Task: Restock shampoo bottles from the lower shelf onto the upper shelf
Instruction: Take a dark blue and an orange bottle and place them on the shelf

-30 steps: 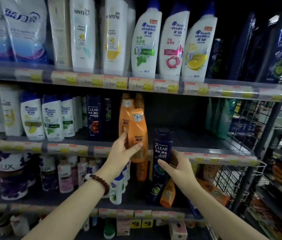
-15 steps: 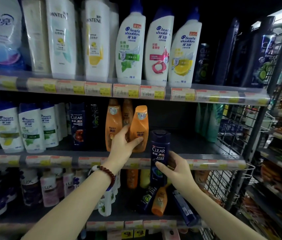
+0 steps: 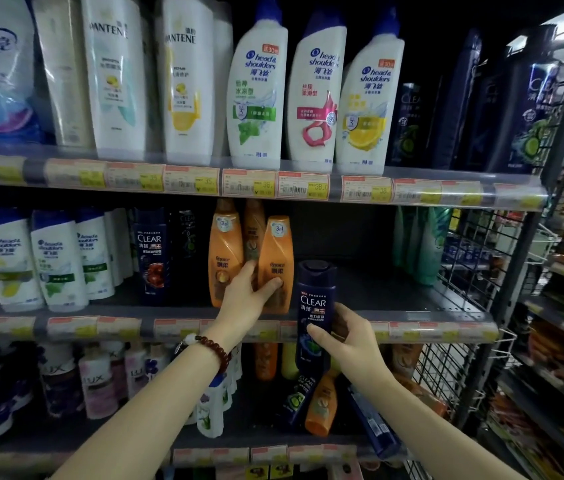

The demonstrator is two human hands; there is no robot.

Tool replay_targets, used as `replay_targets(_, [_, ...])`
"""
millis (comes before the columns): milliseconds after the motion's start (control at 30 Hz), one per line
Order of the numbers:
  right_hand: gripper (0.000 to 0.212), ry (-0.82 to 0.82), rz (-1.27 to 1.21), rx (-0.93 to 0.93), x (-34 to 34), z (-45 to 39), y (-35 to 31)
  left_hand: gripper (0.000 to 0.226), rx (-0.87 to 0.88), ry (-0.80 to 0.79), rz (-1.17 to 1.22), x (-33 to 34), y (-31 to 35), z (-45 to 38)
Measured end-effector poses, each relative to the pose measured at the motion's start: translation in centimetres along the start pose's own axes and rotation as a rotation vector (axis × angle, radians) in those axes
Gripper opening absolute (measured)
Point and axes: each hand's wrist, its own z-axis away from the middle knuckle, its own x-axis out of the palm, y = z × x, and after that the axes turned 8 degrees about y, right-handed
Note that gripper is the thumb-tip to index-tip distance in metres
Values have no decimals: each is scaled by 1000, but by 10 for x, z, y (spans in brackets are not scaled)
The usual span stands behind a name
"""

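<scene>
Left hand [image 3: 249, 296] wrapped around the lower front of a curved orange plastic shampoo bottle [image 3: 275, 265], standing upright on the grey metal middle shelf [image 3: 412, 306] just beside two like it; right hand [image 3: 346, 337] clamped on a dark navy Clear shampoo bottle [image 3: 315, 306], held upright at that shelf's front edge, base hanging below it; more orange and navy bottles [image 3: 322, 407] lying tilted on the lower shelf [image 3: 273, 436].
</scene>
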Motion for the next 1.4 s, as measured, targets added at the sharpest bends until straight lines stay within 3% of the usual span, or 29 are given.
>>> replay_targets(133, [39,-11,-19,-10,6,3,-5,43,32,-22,-114,-5,1,11])
replay_targets(233, [36,-20,-27,-23,11,5,-11,47,23,5,-62,-10,6,23])
replay_targets(500, [31,-58,-70,-99,46,2,-44,15,125,64,-271,-63,-13,50])
replay_targets(733, [36,-101,-121,-144,94,-14,-77,13,90,-77,-486,-118,-46,73])
replay_targets(1067, [36,-92,-141,-161,155,-36,-102,10,113,20,-563,-174,-56,59])
replay_targets(1400, [44,47,-86,-173,193,-52,-99,10,148,51,-527,-206,-73,36])
